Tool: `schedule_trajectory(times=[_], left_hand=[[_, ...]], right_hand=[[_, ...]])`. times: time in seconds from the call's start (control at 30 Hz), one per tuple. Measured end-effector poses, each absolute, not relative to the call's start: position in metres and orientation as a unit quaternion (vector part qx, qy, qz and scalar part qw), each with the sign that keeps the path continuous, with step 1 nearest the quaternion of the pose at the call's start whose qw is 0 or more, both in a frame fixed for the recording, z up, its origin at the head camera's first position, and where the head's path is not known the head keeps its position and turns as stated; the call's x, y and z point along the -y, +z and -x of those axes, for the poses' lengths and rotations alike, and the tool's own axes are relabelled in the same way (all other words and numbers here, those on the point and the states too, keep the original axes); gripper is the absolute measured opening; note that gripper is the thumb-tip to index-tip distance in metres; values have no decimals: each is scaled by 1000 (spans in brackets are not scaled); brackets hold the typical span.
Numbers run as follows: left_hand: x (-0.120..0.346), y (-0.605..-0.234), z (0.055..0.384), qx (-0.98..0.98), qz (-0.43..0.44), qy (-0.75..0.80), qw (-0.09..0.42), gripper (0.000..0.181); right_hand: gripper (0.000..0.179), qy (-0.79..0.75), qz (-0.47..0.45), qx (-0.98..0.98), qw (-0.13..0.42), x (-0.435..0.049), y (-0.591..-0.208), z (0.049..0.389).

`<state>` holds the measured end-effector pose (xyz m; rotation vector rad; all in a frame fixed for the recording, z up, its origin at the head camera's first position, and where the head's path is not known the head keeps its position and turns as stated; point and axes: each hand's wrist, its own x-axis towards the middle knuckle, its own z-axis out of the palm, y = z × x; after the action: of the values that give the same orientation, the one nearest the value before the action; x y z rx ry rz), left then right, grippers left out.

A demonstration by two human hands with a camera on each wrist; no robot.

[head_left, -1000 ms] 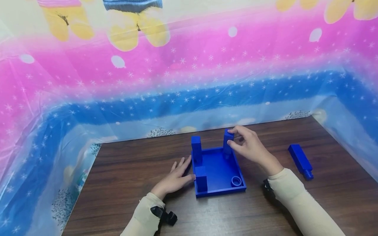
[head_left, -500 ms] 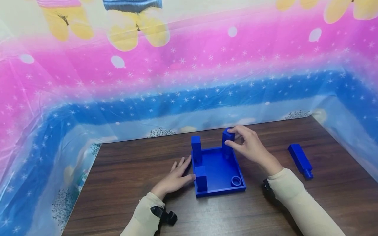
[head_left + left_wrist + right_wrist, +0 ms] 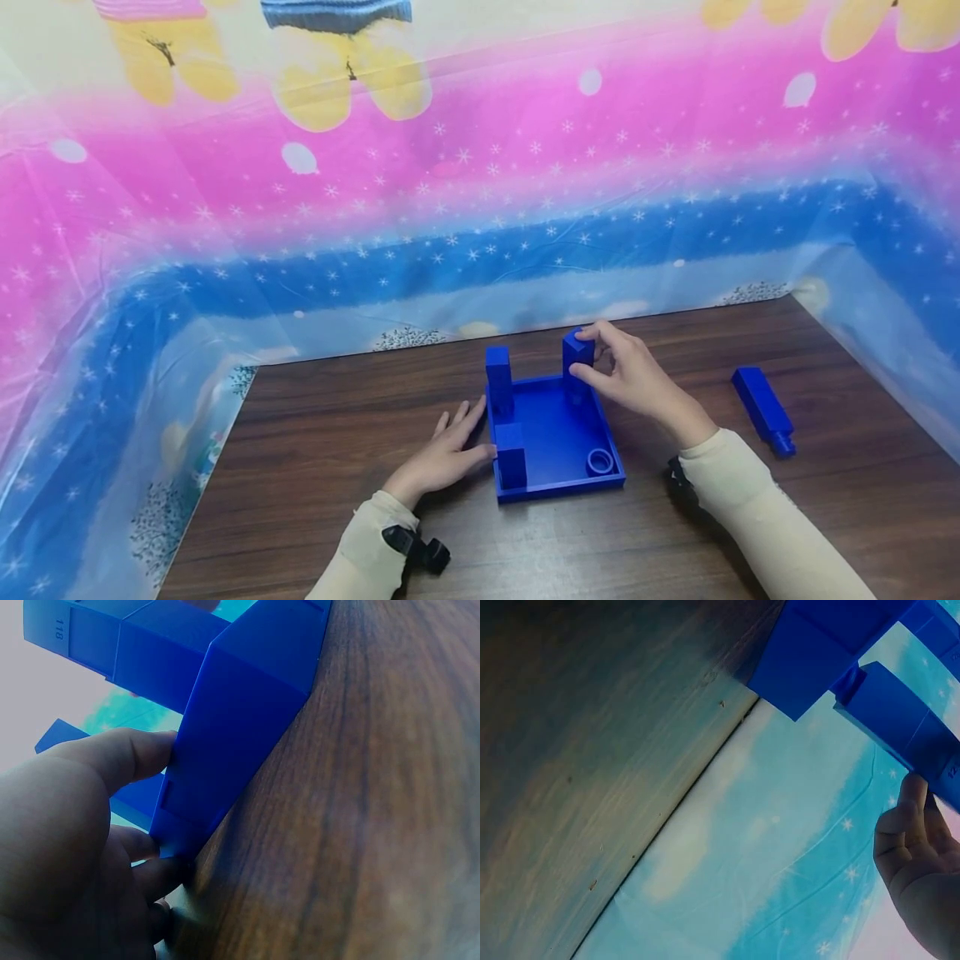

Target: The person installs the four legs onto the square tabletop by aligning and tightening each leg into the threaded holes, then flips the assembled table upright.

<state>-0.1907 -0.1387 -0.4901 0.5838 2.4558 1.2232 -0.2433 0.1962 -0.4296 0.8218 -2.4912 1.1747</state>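
Note:
A square blue tray-like base (image 3: 551,429) with a raised rim lies on the table. My left hand (image 3: 446,454) rests at its left side, thumb and forefinger spread and touching the rim; in the left wrist view the thumb (image 3: 142,754) meets the edge. With thumb and fingertips, my right hand (image 3: 637,375) pinches the upper part of a square blue leg (image 3: 572,358) at the far right corner. The right wrist view shows that leg (image 3: 896,712) tilted to the base's corner, its narrow neck partly visible there. Two more legs stand upright, one far left (image 3: 498,375), one near left (image 3: 513,467).
A round blue socket (image 3: 600,462) sits in the base's near right corner. Another blue leg (image 3: 761,404) with a threaded-looking end lies on the wooden table (image 3: 337,417) to the right. A patterned cloth (image 3: 480,208) hangs around the table's back and sides.
The leg at the far right corner has turned about its length between my right thumb and fingers, its faces now angled differently. My left hand and the base have stayed put.

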Motion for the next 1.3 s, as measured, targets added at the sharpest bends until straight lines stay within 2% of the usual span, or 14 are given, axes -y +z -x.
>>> schedule_trajectory(times=[0.17, 0.63, 0.97, 1.3], left_hand=[[138, -488, 190, -863, -202, 430, 172, 90], [137, -485, 190, -870, -188, 417, 183, 84], [138, -485, 188, -864, -203, 429, 167, 90], [138, -486, 188, -864, -201, 427, 174, 90]], right_hand=[[45, 408, -294, 856, 116, -200, -427, 243], [40, 406, -306, 851, 133, -200, -431, 245], [40, 400, -311, 851, 141, -199, -432, 246], [39, 398, -305, 853, 145, -198, -432, 246]])
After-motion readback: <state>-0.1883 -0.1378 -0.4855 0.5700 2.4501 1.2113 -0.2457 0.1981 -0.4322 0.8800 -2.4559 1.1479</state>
